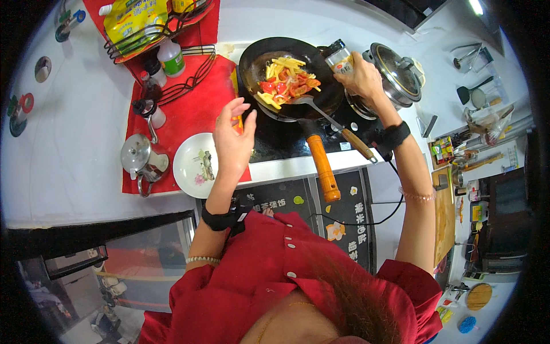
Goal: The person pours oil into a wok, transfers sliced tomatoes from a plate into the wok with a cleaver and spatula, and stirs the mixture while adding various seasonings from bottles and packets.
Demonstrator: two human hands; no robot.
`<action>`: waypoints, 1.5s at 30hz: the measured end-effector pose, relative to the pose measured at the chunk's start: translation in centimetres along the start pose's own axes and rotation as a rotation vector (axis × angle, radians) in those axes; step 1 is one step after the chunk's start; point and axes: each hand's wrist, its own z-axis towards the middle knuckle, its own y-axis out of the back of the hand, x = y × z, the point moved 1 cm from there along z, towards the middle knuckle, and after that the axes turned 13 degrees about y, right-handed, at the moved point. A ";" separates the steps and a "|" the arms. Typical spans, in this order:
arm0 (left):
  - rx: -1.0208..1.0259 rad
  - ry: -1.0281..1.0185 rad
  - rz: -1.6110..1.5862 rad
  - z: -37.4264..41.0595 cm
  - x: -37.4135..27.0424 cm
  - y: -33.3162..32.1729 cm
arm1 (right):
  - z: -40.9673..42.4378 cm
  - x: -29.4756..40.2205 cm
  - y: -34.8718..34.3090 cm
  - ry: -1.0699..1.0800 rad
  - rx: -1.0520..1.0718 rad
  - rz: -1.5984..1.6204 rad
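Observation:
My right hand point(363, 77) grips a seasoning jar point(339, 60) with a black lid and a printed label, tilted over the right rim of a black wok point(262, 56). Inside the wok lie yellow strips point(285, 63), perhaps potato, and red tomato pieces point(281, 88). A metal spatula point(331, 118) rests in it, its wooden handle leaning out over the front rim. The wok's wooden handle point(323, 167) points toward me. My left hand point(234, 137) is empty with fingers apart, left of the wok and above the edge of a white floral plate point(184, 165).
A lidded steel pot point(395, 77) stands right of the wok on the black cooktop point(275, 148). On the red mat point(193, 107) at left are a metal oil pot point(144, 157), condiment bottles point(154, 114) and a black wire rack point(202, 79). A black cable point(393, 215) hangs from my right wrist.

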 end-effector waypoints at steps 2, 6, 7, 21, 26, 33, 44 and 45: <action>-0.018 0.028 0.011 0.2 0.6 1.1 | 1.3 0.2 -0.7 -0.023 0.057 -0.059; -0.011 0.040 0.084 0.2 0.8 2.6 | 3.4 0.3 -2.2 -0.006 0.113 -0.156; -0.017 0.038 0.090 0.3 1.0 2.9 | 3.9 0.2 -2.6 -0.004 0.083 -0.183; -0.017 0.055 0.086 1.0 1.8 3.5 | 6.0 0.1 -3.5 -0.084 0.068 -0.191; -0.012 0.042 0.110 1.2 1.8 3.6 | 5.2 -0.6 -3.0 -0.040 0.125 -0.157; 0.017 0.033 0.077 0.9 1.2 2.6 | 4.0 -1.1 -3.2 -0.045 0.131 -0.118; 0.033 0.017 0.092 0.7 0.7 1.4 | 3.0 -1.5 -2.6 -0.068 0.082 -0.051; 0.035 0.016 0.093 0.7 0.6 1.3 | 3.1 -1.6 -2.6 -0.060 0.088 -0.035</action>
